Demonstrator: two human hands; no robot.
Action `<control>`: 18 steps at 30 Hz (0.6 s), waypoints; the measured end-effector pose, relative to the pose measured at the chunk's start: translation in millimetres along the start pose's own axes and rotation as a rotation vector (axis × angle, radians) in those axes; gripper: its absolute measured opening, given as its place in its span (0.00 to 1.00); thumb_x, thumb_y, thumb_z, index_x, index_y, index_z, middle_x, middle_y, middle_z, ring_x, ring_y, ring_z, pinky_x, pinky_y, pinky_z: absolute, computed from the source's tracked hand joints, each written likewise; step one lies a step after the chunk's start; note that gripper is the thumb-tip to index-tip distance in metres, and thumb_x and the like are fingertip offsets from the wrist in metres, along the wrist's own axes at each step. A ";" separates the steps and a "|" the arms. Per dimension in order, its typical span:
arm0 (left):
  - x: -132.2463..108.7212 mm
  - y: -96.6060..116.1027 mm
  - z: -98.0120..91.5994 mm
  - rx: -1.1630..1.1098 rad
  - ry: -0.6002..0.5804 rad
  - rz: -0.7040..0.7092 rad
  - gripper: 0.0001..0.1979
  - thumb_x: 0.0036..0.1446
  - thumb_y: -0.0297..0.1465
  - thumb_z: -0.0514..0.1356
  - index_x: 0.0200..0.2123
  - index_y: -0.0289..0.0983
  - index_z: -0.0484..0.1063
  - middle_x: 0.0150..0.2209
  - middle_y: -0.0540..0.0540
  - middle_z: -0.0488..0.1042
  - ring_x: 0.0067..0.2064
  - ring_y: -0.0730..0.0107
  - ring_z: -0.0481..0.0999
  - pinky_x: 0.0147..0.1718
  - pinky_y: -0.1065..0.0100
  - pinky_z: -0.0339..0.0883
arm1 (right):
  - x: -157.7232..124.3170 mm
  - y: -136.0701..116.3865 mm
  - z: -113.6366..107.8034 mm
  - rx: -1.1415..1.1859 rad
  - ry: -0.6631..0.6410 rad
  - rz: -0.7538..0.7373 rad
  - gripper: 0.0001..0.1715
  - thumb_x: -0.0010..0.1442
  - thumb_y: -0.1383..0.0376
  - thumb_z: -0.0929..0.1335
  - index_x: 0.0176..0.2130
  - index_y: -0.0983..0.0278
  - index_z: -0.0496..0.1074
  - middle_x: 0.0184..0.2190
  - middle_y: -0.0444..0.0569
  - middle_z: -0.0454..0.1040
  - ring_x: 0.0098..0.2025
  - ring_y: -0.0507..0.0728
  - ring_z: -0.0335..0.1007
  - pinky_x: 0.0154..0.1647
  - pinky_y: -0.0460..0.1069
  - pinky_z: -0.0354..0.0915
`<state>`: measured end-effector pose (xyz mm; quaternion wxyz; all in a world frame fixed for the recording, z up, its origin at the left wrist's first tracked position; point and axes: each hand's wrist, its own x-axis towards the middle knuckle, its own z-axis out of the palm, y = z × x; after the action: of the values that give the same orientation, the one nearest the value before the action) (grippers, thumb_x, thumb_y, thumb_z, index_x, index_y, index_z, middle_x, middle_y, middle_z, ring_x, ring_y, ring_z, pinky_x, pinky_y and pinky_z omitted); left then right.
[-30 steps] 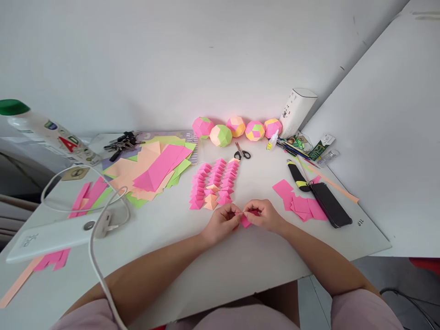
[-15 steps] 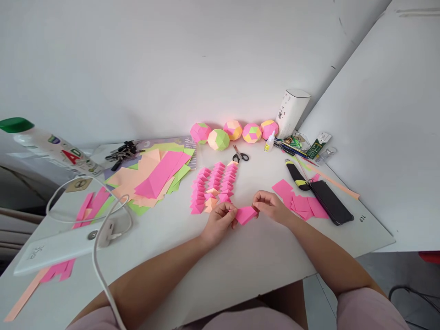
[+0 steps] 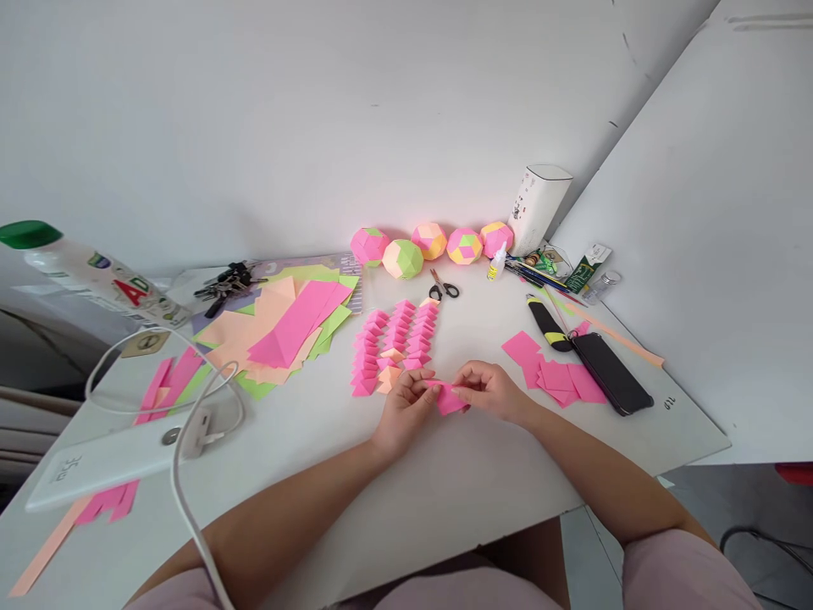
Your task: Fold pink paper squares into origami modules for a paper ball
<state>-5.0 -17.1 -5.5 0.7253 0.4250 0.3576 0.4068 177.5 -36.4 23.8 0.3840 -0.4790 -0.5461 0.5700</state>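
Both my hands meet over the middle of the white table [image 3: 445, 483], pinching one small folded pink paper piece [image 3: 450, 398]. My left hand [image 3: 406, 410] grips its left edge with curled fingers. My right hand [image 3: 489, 390] pinches its right side. Just beyond my left hand lie rows of folded pink and orange paper units [image 3: 397, 343]. A loose pile of pink paper squares [image 3: 552, 368] lies to the right of my right hand.
Several paper balls [image 3: 432, 241] line the wall, with scissors [image 3: 443, 288] and a glue bottle [image 3: 495, 263] near them. Coloured sheets [image 3: 285, 322] and keys [image 3: 225, 278] lie left. A phone [image 3: 613, 373], a cutter [image 3: 546, 324], a cable [image 3: 184, 474] and a bottle [image 3: 89, 271] are around.
The pink piece was opened out flat between my hands half a second ago; now it is folded narrower and my hands have drawn closer together. The view shifted slightly.
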 end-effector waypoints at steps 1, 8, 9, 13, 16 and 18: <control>0.4 0.3 -0.3 -0.006 0.004 -0.013 0.18 0.51 0.38 0.64 0.42 0.37 0.63 0.28 0.52 0.72 0.30 0.75 0.73 0.33 0.70 0.65 | 0.3 0.3 -0.3 -0.007 0.008 0.003 0.15 0.52 0.57 0.71 0.33 0.66 0.69 0.24 0.43 0.72 0.26 0.50 0.70 0.30 0.48 0.69; 1.2 4.6 2.9 -0.034 0.010 0.022 0.18 0.48 0.36 0.66 0.33 0.39 0.58 0.21 0.59 0.60 0.22 0.82 0.61 0.23 0.76 0.56 | 2.3 0.0 -2.8 0.002 0.014 0.078 0.17 0.49 0.57 0.73 0.34 0.67 0.72 0.26 0.44 0.72 0.28 0.50 0.68 0.32 0.47 0.66; 0.8 4.6 3.3 -0.035 0.011 0.032 0.19 0.47 0.36 0.66 0.32 0.39 0.56 0.22 0.60 0.60 0.22 0.82 0.61 0.23 0.76 0.56 | 2.9 0.9 -3.0 0.028 0.013 0.083 0.18 0.48 0.58 0.74 0.36 0.66 0.72 0.27 0.44 0.72 0.29 0.50 0.69 0.33 0.47 0.67; -0.8 3.2 2.3 0.028 -0.017 0.074 0.17 0.49 0.36 0.65 0.32 0.40 0.57 0.25 0.57 0.64 0.25 0.79 0.66 0.26 0.74 0.62 | 4.7 4.8 -3.1 0.084 0.017 0.086 0.27 0.45 0.61 0.75 0.46 0.64 0.70 0.30 0.44 0.72 0.31 0.51 0.70 0.35 0.49 0.69; -1.4 1.9 0.1 0.098 -0.086 0.079 0.13 0.51 0.38 0.64 0.35 0.39 0.64 0.29 0.52 0.69 0.30 0.74 0.71 0.31 0.69 0.67 | 4.7 4.7 -2.8 0.037 0.008 0.101 0.30 0.46 0.61 0.75 0.49 0.65 0.69 0.28 0.42 0.71 0.27 0.50 0.70 0.32 0.48 0.69; -1.3 0.9 -1.3 0.109 -0.129 0.084 0.13 0.51 0.38 0.63 0.38 0.39 0.69 0.33 0.48 0.70 0.34 0.70 0.73 0.34 0.66 0.69 | 4.7 4.0 -2.7 0.027 -0.019 0.117 0.28 0.47 0.62 0.74 0.47 0.66 0.70 0.26 0.42 0.71 0.25 0.49 0.69 0.30 0.47 0.69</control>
<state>-6.9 -17.5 -4.9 0.7048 0.5039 0.3137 0.3885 179.4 -31.6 19.4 0.3509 -0.4994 -0.5131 0.6034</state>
